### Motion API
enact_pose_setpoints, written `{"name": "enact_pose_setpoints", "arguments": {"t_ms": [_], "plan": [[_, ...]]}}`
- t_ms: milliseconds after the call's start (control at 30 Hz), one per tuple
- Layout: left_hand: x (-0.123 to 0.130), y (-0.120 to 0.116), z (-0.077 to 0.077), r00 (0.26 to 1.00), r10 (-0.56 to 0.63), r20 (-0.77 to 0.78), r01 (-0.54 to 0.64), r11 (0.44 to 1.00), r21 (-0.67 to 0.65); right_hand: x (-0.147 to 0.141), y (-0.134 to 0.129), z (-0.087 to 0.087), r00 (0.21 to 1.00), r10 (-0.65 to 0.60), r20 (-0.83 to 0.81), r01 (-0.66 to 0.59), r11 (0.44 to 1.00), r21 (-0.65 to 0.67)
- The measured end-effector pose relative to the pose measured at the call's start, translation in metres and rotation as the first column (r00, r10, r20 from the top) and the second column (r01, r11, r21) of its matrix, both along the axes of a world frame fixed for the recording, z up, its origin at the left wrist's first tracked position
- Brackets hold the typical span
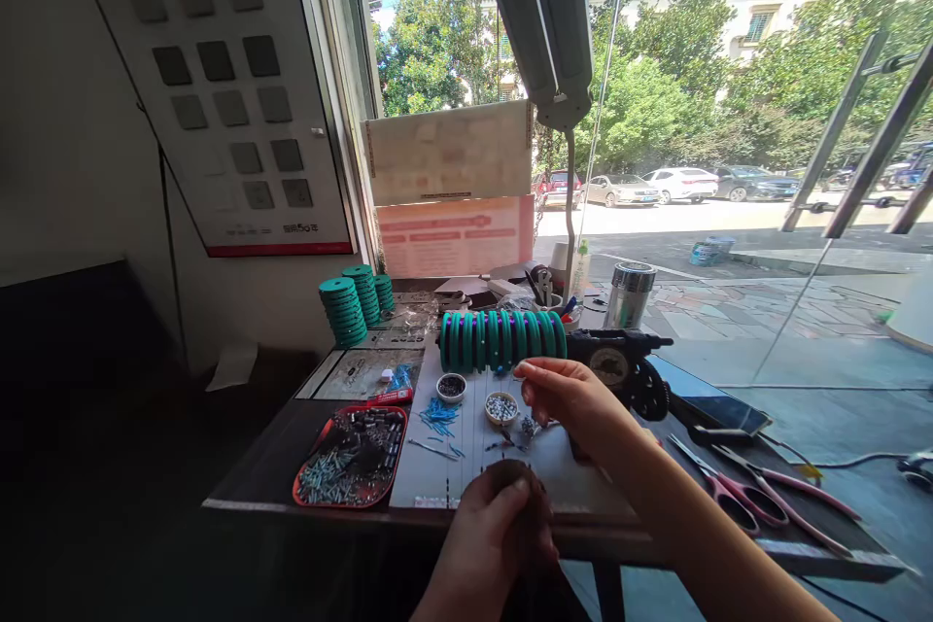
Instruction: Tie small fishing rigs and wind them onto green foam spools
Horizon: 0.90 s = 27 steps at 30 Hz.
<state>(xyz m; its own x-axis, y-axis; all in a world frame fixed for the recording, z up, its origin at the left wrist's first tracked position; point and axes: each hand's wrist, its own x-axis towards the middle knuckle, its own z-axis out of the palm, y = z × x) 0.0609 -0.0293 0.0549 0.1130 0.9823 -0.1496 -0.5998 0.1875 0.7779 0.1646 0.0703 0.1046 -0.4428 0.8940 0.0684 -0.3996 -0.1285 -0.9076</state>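
My left hand (502,525) is closed low at the table's front edge, its fingers curled round something dark that I cannot make out. Higher and to the right, my right hand (565,392) has thumb and fingertips pinched together in front of a row of green discs (502,340); anything between the tips is too small to tell. Just left of the right hand stands a small white cup of pale pieces (501,409). Beyond it is another cup of dark pieces (451,388), with blue slender pieces (439,416) lying loose on the white sheet (430,481).
A red-rimmed tray (297,486) of small metal parts sits at the left. Green spools (342,313) are stacked behind it. Scissors (729,496), pliers (791,496) and a phone (718,411) lie at the right. A metal canister (629,296) stands near the window.
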Motion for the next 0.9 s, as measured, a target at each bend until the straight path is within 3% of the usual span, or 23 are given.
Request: {"name": "enact_pose_setpoints", "arguments": {"t_ms": [200, 300, 367, 433, 467, 500, 567, 633, 700, 800, 900], "plan": [[0.000, 0.004, -0.006, 0.997, 0.048, -0.052, -0.046, 0.998, 0.043, 0.001, -0.002, 0.001, 0.991, -0.056, 0.119, 0.048, 0.996, 0.072], [0.000, 0.005, -0.007, 0.989, 0.102, -0.103, -0.096, 0.994, 0.059, 0.008, -0.013, -0.001, 0.922, -0.231, 0.312, 0.150, 0.954, 0.261], [0.000, 0.005, -0.007, 0.982, 0.131, -0.134, -0.123, 0.990, 0.065, 0.011, -0.021, -0.005, 0.755, -0.476, 0.451, 0.246, 0.843, 0.479], [0.001, 0.006, -0.008, 0.976, 0.153, -0.154, -0.144, 0.987, 0.068, 0.012, -0.027, -0.010, 0.470, -0.692, 0.548, 0.234, 0.697, 0.678], [0.001, 0.007, -0.008, 0.974, 0.164, -0.159, -0.155, 0.986, 0.068, 0.011, -0.028, -0.013, 0.330, -0.746, 0.579, 0.181, 0.652, 0.736], [0.001, 0.008, -0.009, 0.971, 0.174, -0.166, -0.165, 0.984, 0.067, 0.009, -0.028, -0.016, 0.220, -0.769, 0.601, 0.125, 0.633, 0.764], [0.002, 0.010, -0.011, 0.963, 0.197, -0.182, -0.189, 0.980, 0.060, 0.004, -0.024, -0.022, 0.120, -0.767, 0.631, 0.065, 0.640, 0.766], [0.003, 0.012, -0.014, 0.960, 0.208, -0.189, -0.200, 0.978, 0.057, 0.000, -0.020, -0.026, 0.138, -0.761, 0.634, 0.089, 0.647, 0.758], [0.003, 0.013, -0.017, 0.951, 0.219, -0.218, -0.208, 0.975, 0.074, 0.001, -0.020, -0.028, 0.235, -0.750, 0.618, 0.151, 0.656, 0.739], [0.001, 0.008, -0.012, 0.880, 0.304, -0.364, -0.266, 0.952, 0.153, 0.009, -0.027, -0.024, 0.494, -0.657, 0.569, 0.224, 0.729, 0.647], [0.000, 0.003, 0.004, 0.686, 0.451, -0.570, -0.289, 0.889, 0.356, 0.018, -0.035, -0.014, 0.740, -0.466, 0.484, 0.211, 0.845, 0.491]]}}
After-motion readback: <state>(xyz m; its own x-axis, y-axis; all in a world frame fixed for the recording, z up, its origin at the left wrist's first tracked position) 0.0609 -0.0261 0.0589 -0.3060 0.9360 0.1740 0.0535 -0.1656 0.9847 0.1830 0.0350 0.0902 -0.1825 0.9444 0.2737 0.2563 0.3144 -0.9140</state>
